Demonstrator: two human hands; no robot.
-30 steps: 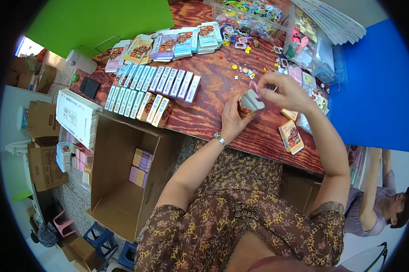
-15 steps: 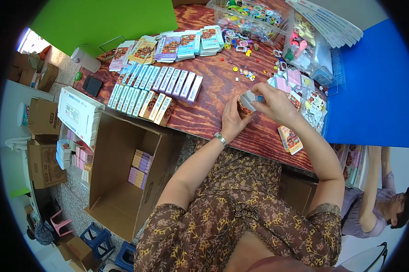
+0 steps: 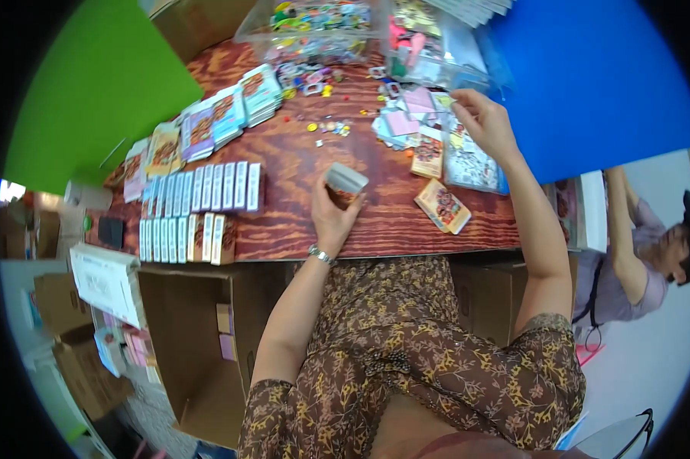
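My left hand [image 3: 332,217] is wrapped round a small open-topped carton [image 3: 347,180], held upright over the middle of the table with its pale flaps toward the top. To the right, my right hand [image 3: 484,126] is raised over the pile of pink and white paper slips [image 3: 403,122] and a clear bag of small white packets [image 3: 476,173]. Its thumb and forefinger are pinched together; what sits between them is too small to make out. Below that hand, orange cartons [image 3: 443,206] lie flat on the table.
Rows of filled cartons [image 3: 199,191] stand at left, with stacks of flat cartons [image 3: 222,115] behind. Clear tubs of colourful trinkets [image 3: 322,30] stand at the back, and loose trinkets [image 3: 329,128] lie before them. A blue panel [image 3: 589,99] borders the right; a cardboard box [image 3: 184,344] stands below left.
My right hand has left the carton and moved right to the paper slips and bag. My left hand keeps hold of the carton. The whole view has turned.
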